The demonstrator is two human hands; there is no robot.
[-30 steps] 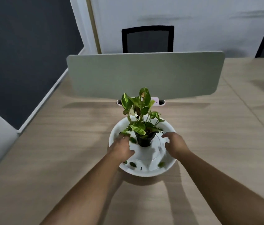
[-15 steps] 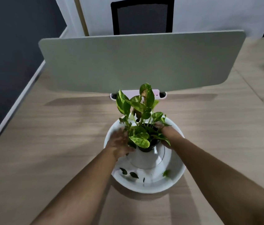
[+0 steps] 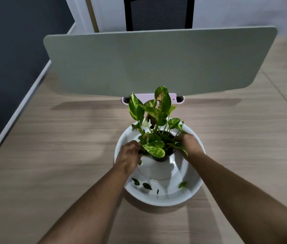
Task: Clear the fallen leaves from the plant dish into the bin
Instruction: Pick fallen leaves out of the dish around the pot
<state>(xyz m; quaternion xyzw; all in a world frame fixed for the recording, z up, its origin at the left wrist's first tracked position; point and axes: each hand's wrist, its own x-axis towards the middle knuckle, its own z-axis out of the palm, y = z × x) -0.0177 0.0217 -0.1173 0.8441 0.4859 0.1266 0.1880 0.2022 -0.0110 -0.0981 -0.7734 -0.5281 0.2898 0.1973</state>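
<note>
A white round plant dish (image 3: 165, 198) sits on the wooden desk. In its middle stands a white pot (image 3: 154, 167) with a leafy green plant (image 3: 154, 120). My left hand (image 3: 129, 154) grips the pot's left side near the rim. My right hand (image 3: 190, 143) grips its right side, partly behind the leaves. Several small fallen leaves lie in the dish's near part: two dark ones (image 3: 141, 184) at the left and a lighter one (image 3: 182, 184) at the right. No bin is in view.
A grey-green divider panel (image 3: 156, 62) stands across the desk behind the plant, with a pink cable slot (image 3: 174, 99) at its foot. A black chair (image 3: 158, 13) is behind it. The desk's left edge (image 3: 21, 106) meets a dark wall.
Both hands moved up from the dish's floor to the pot's sides near the rim. The view has come closer and tilted down over the plant.
</note>
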